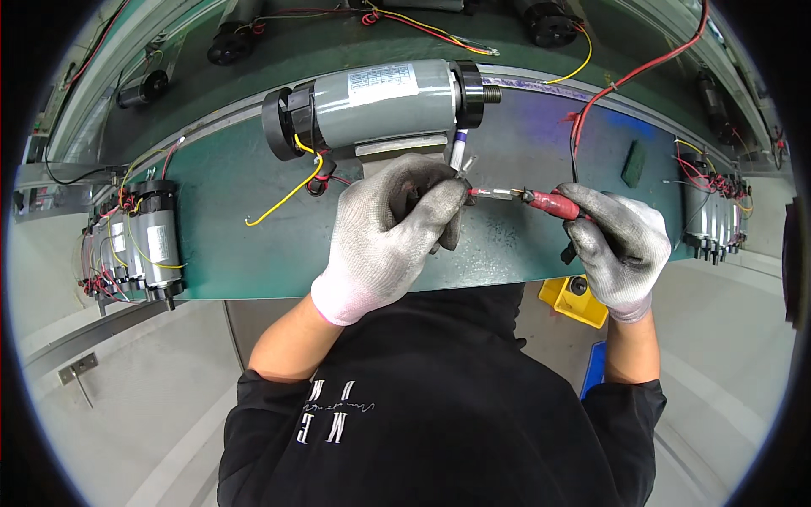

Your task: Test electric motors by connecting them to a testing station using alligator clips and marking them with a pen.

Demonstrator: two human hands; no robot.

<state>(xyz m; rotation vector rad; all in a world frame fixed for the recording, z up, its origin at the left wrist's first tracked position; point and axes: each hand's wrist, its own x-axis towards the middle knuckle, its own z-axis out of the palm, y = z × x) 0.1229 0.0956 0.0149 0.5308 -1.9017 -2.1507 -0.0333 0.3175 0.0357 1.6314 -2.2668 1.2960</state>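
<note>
A grey cylindrical electric motor (384, 100) with black end caps and a white label lies on a metal rest on the green bench. In front of it, my left hand (393, 220), in a grey-white glove, pinches a red wire end with a clear sleeve (497, 193). My right hand (621, 241), also gloved, is closed on a red-wrapped clip lead (553, 204). The tip of that lead meets the sleeved wire end, or lies right by it; I cannot tell which. A yellow wire (283, 201) hangs from the motor's left end.
Several motors with loose wires stand at the left (162, 241) and right (708, 207) bench ends. More motors (232, 38) lie beyond the rail. A red cable (646, 72) comes down from above. A dark green block (633, 164) lies at right; a yellow bin (557, 300) is below the bench edge.
</note>
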